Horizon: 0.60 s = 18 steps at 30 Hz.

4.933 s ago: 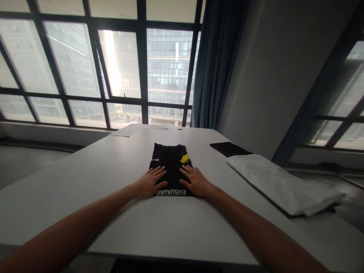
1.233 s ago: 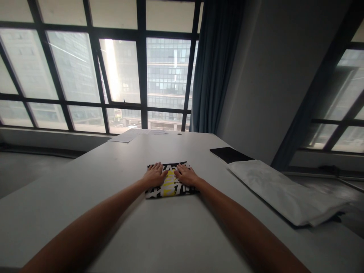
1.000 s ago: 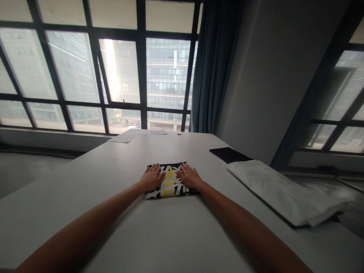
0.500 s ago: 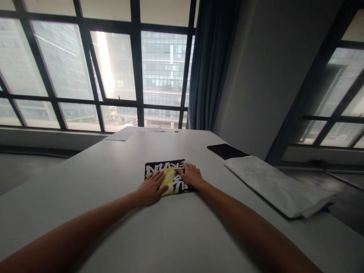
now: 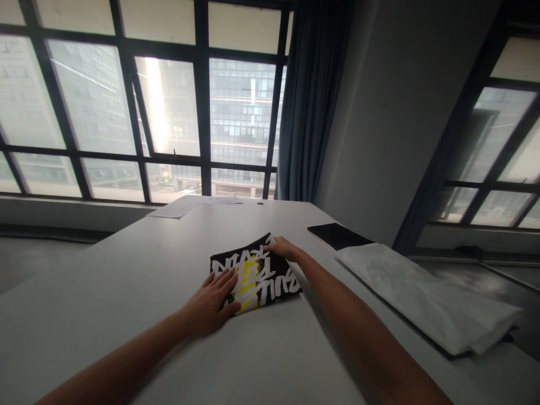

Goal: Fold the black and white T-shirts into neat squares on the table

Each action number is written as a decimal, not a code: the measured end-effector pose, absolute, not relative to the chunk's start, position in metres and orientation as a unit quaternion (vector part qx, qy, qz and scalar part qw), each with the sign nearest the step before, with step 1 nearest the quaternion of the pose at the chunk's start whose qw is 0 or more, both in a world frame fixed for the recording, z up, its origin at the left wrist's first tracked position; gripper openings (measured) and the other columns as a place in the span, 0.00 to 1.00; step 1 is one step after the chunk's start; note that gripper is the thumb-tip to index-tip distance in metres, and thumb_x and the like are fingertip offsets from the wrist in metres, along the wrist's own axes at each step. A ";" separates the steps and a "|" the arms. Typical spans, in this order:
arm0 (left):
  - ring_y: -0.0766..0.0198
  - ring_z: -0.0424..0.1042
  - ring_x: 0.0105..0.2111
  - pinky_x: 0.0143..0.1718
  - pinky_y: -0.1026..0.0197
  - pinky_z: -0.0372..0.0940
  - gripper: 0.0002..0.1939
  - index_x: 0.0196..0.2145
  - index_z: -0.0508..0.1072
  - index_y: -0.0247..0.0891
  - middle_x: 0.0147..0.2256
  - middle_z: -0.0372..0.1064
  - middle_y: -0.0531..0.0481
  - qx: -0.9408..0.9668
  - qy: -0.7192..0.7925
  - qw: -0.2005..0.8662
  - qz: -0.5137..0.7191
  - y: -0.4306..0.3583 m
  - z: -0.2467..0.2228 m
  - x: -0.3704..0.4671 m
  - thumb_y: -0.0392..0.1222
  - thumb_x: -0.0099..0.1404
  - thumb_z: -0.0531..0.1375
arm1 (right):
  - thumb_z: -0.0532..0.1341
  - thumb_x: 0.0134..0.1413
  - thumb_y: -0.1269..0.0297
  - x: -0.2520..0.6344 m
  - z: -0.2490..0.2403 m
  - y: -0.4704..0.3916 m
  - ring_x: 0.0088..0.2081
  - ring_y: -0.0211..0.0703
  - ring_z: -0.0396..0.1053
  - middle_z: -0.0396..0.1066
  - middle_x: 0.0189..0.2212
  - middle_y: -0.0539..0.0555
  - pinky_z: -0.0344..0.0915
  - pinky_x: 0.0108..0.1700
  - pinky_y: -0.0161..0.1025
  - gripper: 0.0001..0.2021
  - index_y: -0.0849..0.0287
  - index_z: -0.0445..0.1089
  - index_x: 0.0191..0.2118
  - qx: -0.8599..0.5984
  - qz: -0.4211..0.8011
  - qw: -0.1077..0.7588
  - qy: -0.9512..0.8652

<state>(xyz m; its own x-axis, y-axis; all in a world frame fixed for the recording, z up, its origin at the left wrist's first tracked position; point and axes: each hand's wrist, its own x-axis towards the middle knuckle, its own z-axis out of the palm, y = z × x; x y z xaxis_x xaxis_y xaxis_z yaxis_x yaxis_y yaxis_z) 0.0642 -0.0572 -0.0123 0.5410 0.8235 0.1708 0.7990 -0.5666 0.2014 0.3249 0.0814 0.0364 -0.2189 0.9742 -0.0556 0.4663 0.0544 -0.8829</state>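
Note:
On the white table (image 5: pixel 139 315) in front of me lies a folded black piece of cloth (image 5: pixel 278 284), which looks like a T-shirt. Large white letters and yellow patches are printed on it. My left hand (image 5: pixel 213 301) rests flat on its near left part, fingers stretched out. At the far right corner, my right hand (image 5: pixel 282 247) is closed on the edge, and that side is raised off the table. The right fingertips are partly hidden.
A folded white cloth (image 5: pixel 422 292) lies along the table's right side, beside a flat black item (image 5: pixel 340 235). Papers (image 5: pixel 172 209) lie at the far left end. Windows, a blue curtain (image 5: pixel 301 124) and a grey column (image 5: pixel 358 140) stand behind.
My right hand has gone from lying on the black cloth to gripping its far right corner, which has come up. My left hand has shifted slightly left and nearer.

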 end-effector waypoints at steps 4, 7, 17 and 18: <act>0.52 0.39 0.69 0.67 0.44 0.41 0.37 0.70 0.46 0.39 0.69 0.39 0.44 0.856 0.493 0.018 0.153 -0.053 -0.015 0.063 0.62 0.71 0.44 | 0.66 0.48 0.63 0.343 0.074 0.100 0.36 0.45 0.75 0.78 0.35 0.54 0.72 0.41 0.39 0.13 0.62 0.72 0.40 -0.495 0.380 0.417 -0.661; 0.52 0.40 0.68 0.67 0.44 0.42 0.36 0.69 0.47 0.38 0.69 0.38 0.43 0.857 0.492 0.026 0.148 -0.052 -0.017 0.064 0.61 0.72 0.43 | 0.66 0.47 0.63 0.374 0.112 0.120 0.34 0.44 0.74 0.77 0.36 0.55 0.72 0.40 0.40 0.14 0.63 0.72 0.41 -0.483 0.312 0.510 -0.640; 0.52 0.45 0.67 0.66 0.43 0.44 0.33 0.67 0.56 0.43 0.68 0.45 0.45 0.862 0.493 0.056 0.110 -0.050 -0.024 0.069 0.61 0.72 0.43 | 0.59 0.56 0.49 0.573 0.140 0.145 0.53 0.61 0.66 0.63 0.52 0.86 0.61 0.49 0.47 0.44 0.87 0.49 0.63 -0.804 -0.027 0.452 -0.387; 0.52 0.45 0.67 0.66 0.42 0.44 0.33 0.67 0.56 0.43 0.68 0.45 0.45 0.860 0.496 0.059 0.104 -0.050 -0.024 0.069 0.62 0.71 0.42 | 0.59 0.56 0.49 0.586 0.128 0.142 0.53 0.63 0.66 0.62 0.51 0.90 0.61 0.48 0.48 0.47 0.91 0.44 0.64 -0.840 -0.040 0.387 -0.377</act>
<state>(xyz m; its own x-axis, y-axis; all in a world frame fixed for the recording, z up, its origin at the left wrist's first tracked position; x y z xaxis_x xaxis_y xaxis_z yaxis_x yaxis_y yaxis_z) 0.0690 -0.0505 -0.0237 0.4872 0.8649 0.1206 0.8404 -0.5019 0.2043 0.5858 0.1425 0.1277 0.7123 0.6027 0.3597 0.6650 -0.4158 -0.6204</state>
